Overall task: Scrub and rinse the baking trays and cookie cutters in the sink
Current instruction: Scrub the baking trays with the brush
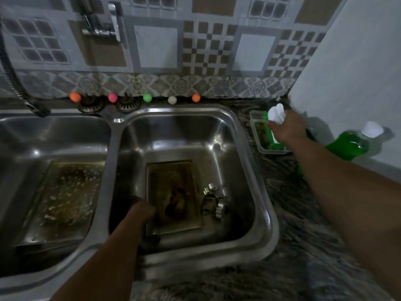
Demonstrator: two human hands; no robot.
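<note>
left hand point(144, 211) low and curled, right hand point(286, 129) gripping

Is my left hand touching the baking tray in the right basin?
Touching. The head view shows the left hand down in the right basin, overlapping the left edge of the dirty tray, with no gap visible between them.

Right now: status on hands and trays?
Left hand grips tray in right basin. Right hand grips white-handled brush. Cookie cutters beside tray, untouched.

The left hand point(145, 211) is gripping a dirty tray point(173, 192) in the right basin beside cutters point(213, 200); the right hand point(286, 129) is holding a white bottle point(276, 115).
</note>
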